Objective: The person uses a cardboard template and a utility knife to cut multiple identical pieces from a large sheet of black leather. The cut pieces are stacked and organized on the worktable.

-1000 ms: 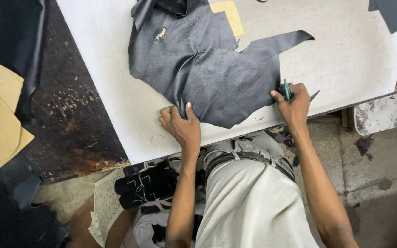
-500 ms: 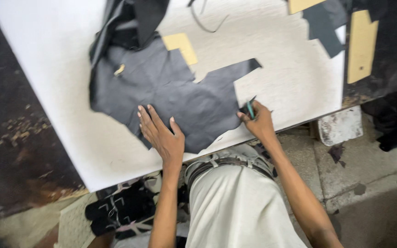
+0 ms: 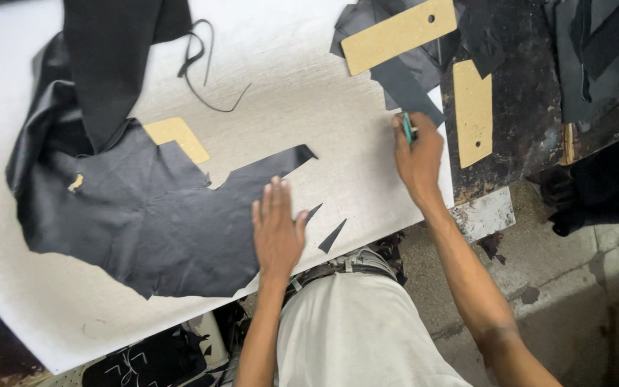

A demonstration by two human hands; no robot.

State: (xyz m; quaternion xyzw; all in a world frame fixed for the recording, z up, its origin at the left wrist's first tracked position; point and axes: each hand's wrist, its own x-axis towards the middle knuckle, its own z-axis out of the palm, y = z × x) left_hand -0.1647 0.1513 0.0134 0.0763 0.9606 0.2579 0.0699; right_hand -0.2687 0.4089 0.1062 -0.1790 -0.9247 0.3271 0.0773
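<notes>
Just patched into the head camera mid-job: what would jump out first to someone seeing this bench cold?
The big sheet of black leather sprawls over the left half of the white cutting board, with the left hand pressed flat on its near edge. At the board's right edge the right hand holds a green-handled knife in its grip. Tan cardboard templates lie among black scraps at top right, and two small black offcuts sit beside the left hand.
</notes>
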